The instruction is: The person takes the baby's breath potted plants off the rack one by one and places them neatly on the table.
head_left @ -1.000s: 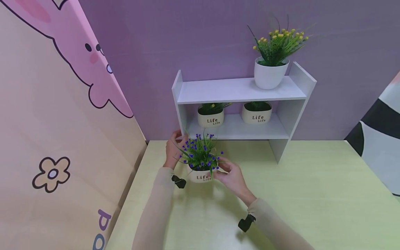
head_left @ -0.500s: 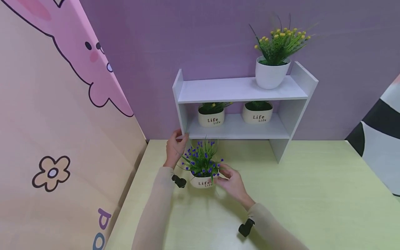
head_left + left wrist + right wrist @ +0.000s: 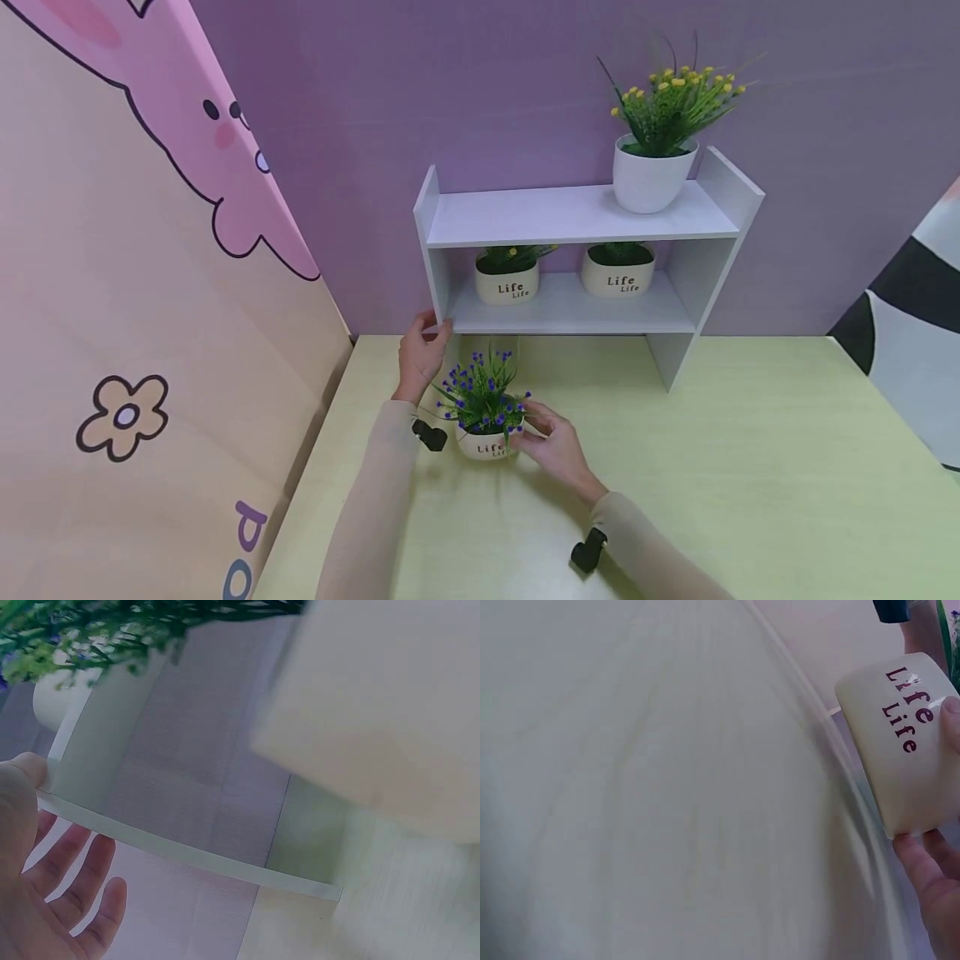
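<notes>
My right hand (image 3: pixel 558 450) holds a cream oval flower pot (image 3: pixel 489 446) marked "Life" that bears a plant with small blue-purple flowers (image 3: pixel 483 400). In the right wrist view the thumb lies on the front of the pot (image 3: pixel 892 750) and the fingers are at its end. The pot is low over the table in front of the shelf; whether it touches the tabletop I cannot tell. At the lower left of the white two-tier shelf (image 3: pixel 573 315), my left hand (image 3: pixel 420 358) grips the side panel (image 3: pixel 187 851), thumb on one face and fingers on the other.
Two more cream "Life" pots, one left (image 3: pixel 507 287) and one right (image 3: pixel 619 279), stand on the lower tier. On the top tier, at right, is a white pot (image 3: pixel 649 179) with yellow flowers. The pale table (image 3: pixel 787 467) meets a cartoon-printed wall (image 3: pixel 165 333) at left.
The blue-purple flower pot in my right hand has come down and slightly toward me, away from the shelf's lower tier. My left hand has stayed on the shelf's side.
</notes>
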The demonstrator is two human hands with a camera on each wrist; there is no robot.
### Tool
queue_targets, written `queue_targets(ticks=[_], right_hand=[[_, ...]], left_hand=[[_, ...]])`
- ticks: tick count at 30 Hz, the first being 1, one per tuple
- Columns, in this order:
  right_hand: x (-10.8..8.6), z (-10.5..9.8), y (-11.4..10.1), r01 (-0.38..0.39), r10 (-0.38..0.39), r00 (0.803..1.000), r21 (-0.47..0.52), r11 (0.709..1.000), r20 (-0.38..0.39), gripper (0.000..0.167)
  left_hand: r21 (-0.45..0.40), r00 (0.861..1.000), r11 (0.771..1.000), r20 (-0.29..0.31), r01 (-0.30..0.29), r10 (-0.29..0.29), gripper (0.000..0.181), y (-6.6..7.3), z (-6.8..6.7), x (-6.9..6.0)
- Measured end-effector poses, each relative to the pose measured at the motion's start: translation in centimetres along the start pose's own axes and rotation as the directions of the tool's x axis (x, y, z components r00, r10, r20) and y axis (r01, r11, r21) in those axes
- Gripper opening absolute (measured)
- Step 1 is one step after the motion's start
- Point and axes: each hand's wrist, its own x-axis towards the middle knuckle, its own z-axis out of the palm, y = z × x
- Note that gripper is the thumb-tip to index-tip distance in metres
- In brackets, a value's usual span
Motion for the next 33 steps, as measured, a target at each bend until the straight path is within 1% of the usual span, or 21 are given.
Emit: queue_targets(ticks=[9, 12, 16, 19, 22, 26, 29, 33], right_hand=[[-0.08, 0.31, 0.56, -0.052, 0.052, 0.999, 0.064, 0.997, 0.010, 0.074], [-0.17, 0.40, 0.58, -0.035, 0.035, 0.999, 0.052, 0.998, -0.001, 0.072], [-0.35, 0.53, 0.74, 0.023, -0.023, 1.000, 0.017, 1.000, -0.013, 0.068], [-0.39, 0.63, 0.93, 0.051, -0.051, 0.999, 0.023, 0.998, -0.012, 0.067], [-0.37, 0.70, 0.99, 0.066, -0.066, 0.998, 0.038, 0.997, -0.013, 0.068], [-0.32, 0.69, 0.93, 0.080, -0.080, 0.997, 0.032, 0.996, -0.016, 0.071], [-0.39, 0.54, 0.66, 0.085, -0.085, 0.996, 0.021, 0.996, 0.000, 0.072], [-0.45, 0.03, 0.13, 0.089, -0.089, 0.995, 0.002, 0.996, 0.042, 0.077]], left_hand=[[-0.008, 1.000, 1.000, -0.005, -0.001, 0.001, 0.049, 0.06, 0.00, 0.04], [-0.004, 1.000, 1.000, 0.007, 0.000, 0.000, 0.050, 0.12, 0.01, 0.13], [0.001, 1.000, 1.000, 0.019, 0.003, -0.003, 0.051, 0.25, -0.08, 0.19], [0.001, 1.000, 1.000, 0.017, 0.006, -0.006, 0.051, 0.33, -0.15, 0.13], [0.001, 1.000, 1.000, 0.016, 0.006, -0.006, 0.050, 0.33, -0.14, 0.10], [-0.003, 1.000, 1.000, 0.013, 0.003, -0.003, 0.050, 0.29, -0.09, 0.06], [-0.006, 1.000, 1.000, 0.010, 0.003, -0.003, 0.050, 0.22, -0.07, 0.02], [-0.008, 1.000, 1.000, 0.009, 0.014, -0.014, 0.050, 0.10, -0.03, -0.02]])
